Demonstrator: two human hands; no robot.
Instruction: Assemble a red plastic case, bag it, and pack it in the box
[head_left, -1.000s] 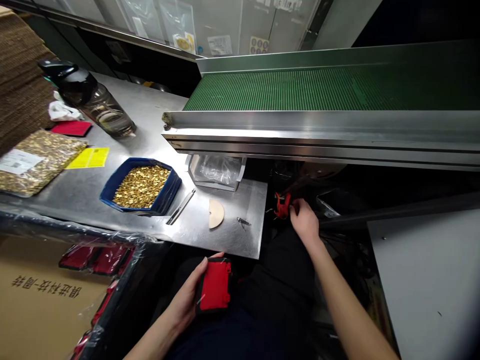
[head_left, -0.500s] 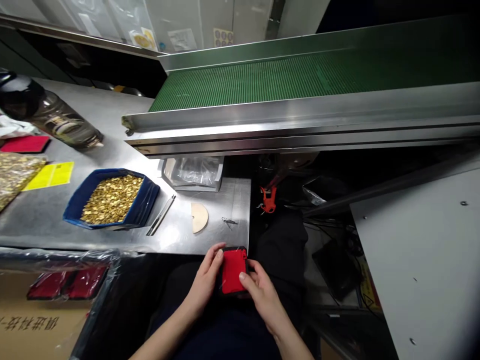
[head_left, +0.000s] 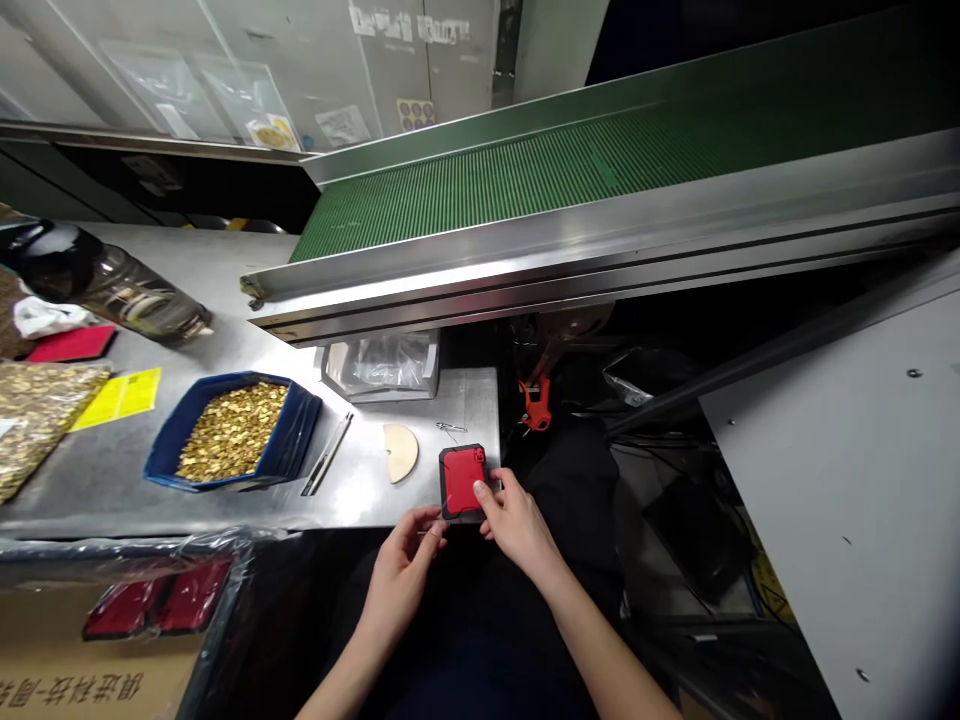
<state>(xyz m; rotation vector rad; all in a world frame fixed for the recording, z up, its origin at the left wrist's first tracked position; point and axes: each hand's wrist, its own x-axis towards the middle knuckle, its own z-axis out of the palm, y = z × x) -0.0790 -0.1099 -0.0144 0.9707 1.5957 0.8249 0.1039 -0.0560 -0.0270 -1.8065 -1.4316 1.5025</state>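
My right hand [head_left: 514, 520] pinches a red and black case [head_left: 463, 482] on the steel counter [head_left: 225, 480] edge; my left hand [head_left: 405, 560] hovers just below, fingers loosely curled, empty.

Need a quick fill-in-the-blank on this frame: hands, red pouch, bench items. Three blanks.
1. The right hand grips the red pouch at the near edge of the steel ____.
2. The blue tray holds small ____-coloured pieces.
3. The left hand is just below the pouch, and the conveyor belt behind is ____.

Missing words: table; gold; green
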